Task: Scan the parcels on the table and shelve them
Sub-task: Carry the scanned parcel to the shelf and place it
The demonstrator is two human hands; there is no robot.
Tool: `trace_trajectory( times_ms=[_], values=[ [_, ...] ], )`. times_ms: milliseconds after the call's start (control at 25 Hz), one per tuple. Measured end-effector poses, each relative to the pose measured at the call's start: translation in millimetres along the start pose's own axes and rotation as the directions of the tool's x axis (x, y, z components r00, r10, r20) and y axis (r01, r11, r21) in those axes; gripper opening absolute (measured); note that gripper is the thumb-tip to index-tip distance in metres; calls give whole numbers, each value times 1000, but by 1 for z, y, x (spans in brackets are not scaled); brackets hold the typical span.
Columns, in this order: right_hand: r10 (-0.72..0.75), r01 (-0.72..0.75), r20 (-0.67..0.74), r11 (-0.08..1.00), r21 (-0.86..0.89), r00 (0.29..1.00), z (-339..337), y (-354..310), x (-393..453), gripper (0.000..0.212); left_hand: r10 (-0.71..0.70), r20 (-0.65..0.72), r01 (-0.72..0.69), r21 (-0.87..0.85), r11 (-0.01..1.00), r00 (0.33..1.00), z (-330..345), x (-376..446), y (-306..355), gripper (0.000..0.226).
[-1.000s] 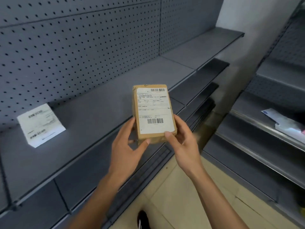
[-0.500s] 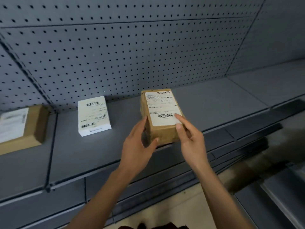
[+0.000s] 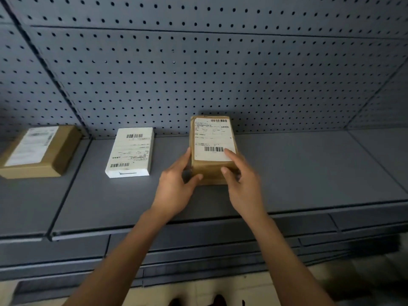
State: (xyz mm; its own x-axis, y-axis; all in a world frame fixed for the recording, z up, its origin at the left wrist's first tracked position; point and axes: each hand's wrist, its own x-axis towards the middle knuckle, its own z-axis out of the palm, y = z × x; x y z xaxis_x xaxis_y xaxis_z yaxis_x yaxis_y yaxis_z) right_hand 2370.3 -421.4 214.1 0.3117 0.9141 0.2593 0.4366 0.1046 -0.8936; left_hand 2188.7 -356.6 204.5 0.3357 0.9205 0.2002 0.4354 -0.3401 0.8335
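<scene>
A small brown parcel (image 3: 213,149) with a white barcode label on top sits over the grey shelf (image 3: 298,173), its far end near the pegboard. My left hand (image 3: 176,186) grips its near left corner. My right hand (image 3: 240,182) holds its near right side, with the forefinger lying on the label. I cannot tell whether the parcel rests fully on the shelf or is still slightly lifted at its near end.
A white parcel (image 3: 130,152) lies flat to the left on the same shelf. A larger brown box (image 3: 39,151) lies further left on the adjoining shelf section. A grey pegboard wall (image 3: 198,74) backs the shelf. Lower shelf edges (image 3: 198,250) run below.
My view has turned to face the shelf squarely. Both hands have carried the brown parcel forward over the shelf, to the right of the white parcel.
</scene>
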Motion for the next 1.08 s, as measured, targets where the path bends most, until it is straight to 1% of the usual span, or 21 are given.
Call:
trace_trajectory(
  times_ms=[200,360,440,520,600,680,720,840,920,960,1080],
  values=[
    [-44,47,40,995,-87,998,2,5,29,45,-88,-26,89,45,995,996,4,23,8,78],
    [-70,78,68,988,-131,995,-1,8,33,47,-80,-39,83,91,992,996,6,24,12,79],
    [-63,76,98,989,-131,993,-5,8,33,55,-90,-58,96,108,989,994,7,21,14,75],
    [-54,69,125,991,-114,991,-11,9,28,70,-117,-129,133,124,983,985,7,16,18,63],
    [-31,46,132,993,-113,991,-18,12,21,79,-131,-200,156,116,981,971,10,6,21,53],
    [-36,52,116,989,-140,993,-23,14,10,75,-142,-240,170,101,980,960,12,-6,22,49],
    [-61,75,94,985,-153,994,-25,14,4,71,-148,-255,178,98,979,956,11,-12,23,48],
    [-216,219,41,958,-185,976,-30,9,-4,57,-143,-279,180,113,977,950,5,-28,28,44],
    [-328,335,66,915,-226,942,-26,4,-6,48,-129,-280,178,156,972,951,-1,-40,31,42],
    [-361,372,89,898,-236,928,-21,0,-8,44,-130,-285,187,180,966,950,-5,-48,32,42],
    [-398,427,164,871,-242,903,-4,-18,-13,38,-139,-322,228,258,939,937,-26,-69,34,44]
  ],
)
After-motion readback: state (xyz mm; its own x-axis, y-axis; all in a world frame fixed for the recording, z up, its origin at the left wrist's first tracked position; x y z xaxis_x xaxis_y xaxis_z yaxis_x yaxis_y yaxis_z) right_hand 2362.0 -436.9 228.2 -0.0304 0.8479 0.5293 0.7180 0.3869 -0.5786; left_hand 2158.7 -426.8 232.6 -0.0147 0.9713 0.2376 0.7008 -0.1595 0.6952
